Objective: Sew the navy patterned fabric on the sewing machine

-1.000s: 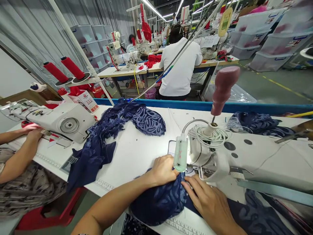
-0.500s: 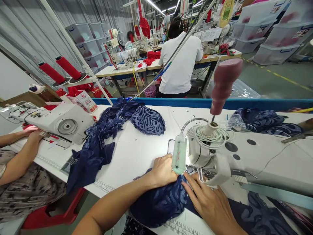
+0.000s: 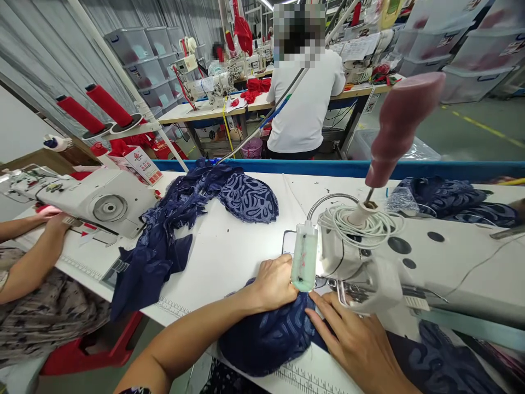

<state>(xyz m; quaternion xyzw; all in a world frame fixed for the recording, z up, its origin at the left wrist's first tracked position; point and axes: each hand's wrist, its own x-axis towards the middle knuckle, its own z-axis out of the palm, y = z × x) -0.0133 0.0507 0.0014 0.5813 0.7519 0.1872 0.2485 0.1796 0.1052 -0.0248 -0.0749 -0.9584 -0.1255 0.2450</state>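
Observation:
A navy patterned fabric piece (image 3: 268,342), rounded like a cup, lies bunched at the front of a white sewing machine (image 3: 377,282). My left hand (image 3: 273,282) is closed on its upper edge, fingers curled; a small greenish light unit (image 3: 304,260) covers some fingertips. Lying flat on the fabric's right side, my right hand (image 3: 355,339) has its fingers stretched toward the presser foot area. The needle point is hidden behind the light and machine head. More navy fabric (image 3: 447,355) extends under and beyond my right forearm.
Navy fabric pieces (image 3: 164,246) are heaped on the left of the table. A pink-handled tool (image 3: 402,128) stands upright in the machine top, beside coiled white cord (image 3: 383,232). At far left, a co-worker's hands work at another machine (image 3: 110,205). Another person (image 3: 303,109) sits ahead.
The view has shifted slightly, so the machine and pink-handled tool appear farther right. Both hands keep nearly the same place on the fabric.

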